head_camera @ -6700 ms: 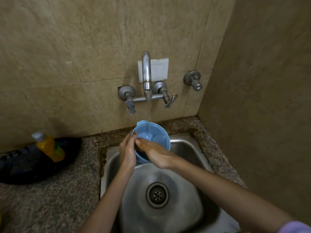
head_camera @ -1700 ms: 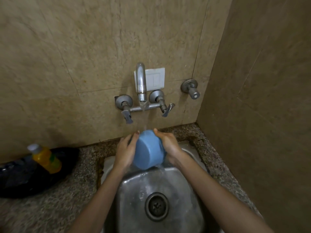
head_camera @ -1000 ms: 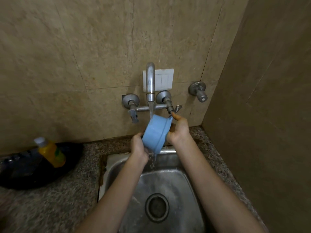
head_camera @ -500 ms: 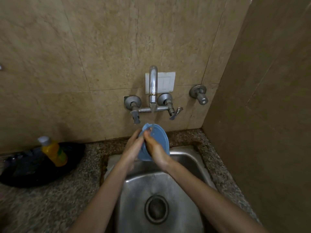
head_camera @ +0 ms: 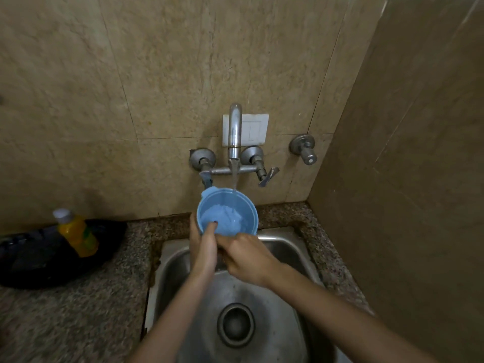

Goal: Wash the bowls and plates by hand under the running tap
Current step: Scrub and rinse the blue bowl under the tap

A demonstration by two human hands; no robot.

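Head cam: I'm seeing bowl flipped mouth-up at centre, tap now rinsing its inside.
L hand pinching rim, thumb in; R hand gripping underneath.

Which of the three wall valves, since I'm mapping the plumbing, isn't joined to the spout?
The far-right valve: it stands alone with a round knob. The left valve and middle valve share the crossbar behind the spout and have levers.
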